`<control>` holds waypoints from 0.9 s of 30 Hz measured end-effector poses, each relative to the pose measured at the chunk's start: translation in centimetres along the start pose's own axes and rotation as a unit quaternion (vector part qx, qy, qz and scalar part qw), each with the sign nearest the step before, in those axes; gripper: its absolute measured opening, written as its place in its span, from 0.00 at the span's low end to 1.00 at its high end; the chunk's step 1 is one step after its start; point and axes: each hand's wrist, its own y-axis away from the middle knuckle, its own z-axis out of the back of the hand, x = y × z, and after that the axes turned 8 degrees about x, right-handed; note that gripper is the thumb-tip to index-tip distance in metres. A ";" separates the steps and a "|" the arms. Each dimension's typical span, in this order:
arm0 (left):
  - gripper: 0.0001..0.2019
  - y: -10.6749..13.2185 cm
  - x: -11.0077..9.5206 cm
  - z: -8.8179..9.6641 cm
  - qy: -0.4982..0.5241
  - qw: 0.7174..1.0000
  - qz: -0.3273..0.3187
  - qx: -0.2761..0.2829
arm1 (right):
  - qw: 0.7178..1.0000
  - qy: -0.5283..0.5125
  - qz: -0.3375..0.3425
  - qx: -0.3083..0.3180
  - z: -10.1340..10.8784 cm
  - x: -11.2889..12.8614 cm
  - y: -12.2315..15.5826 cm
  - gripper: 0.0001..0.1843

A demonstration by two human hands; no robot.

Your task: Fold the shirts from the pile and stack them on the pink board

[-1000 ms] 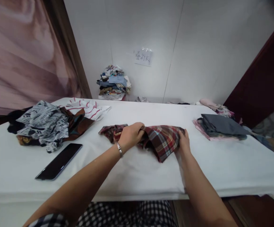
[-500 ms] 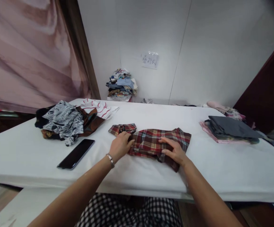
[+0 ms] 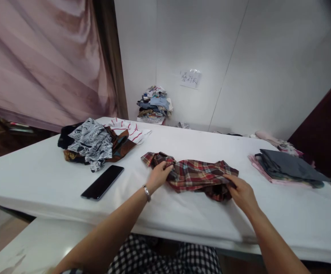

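White tablecloth [image 3: 188, 213], rumpled plaid garment [image 3: 196, 173]

A pale room around a white-covered table [image 3: 199, 141].
Behind the table stands a light grey wall [image 3: 194, 30], with thin seam lines and one paper sign [image 3: 190, 79] on it. At the table's far left hangs a pink, shiny curtain [image 3: 45, 57] with dark edge; beyond its right side is a dark red surface [image 3: 327, 110]. Below its front left, a white surface [image 3: 45, 243] reflects a bright spot.
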 end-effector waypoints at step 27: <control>0.27 0.9 1.0 2.2 0.405 0.901 0.150 0.028 | 0.819 -0.539 -0.037 0.194 -0.8 18.1 -17.2 0.18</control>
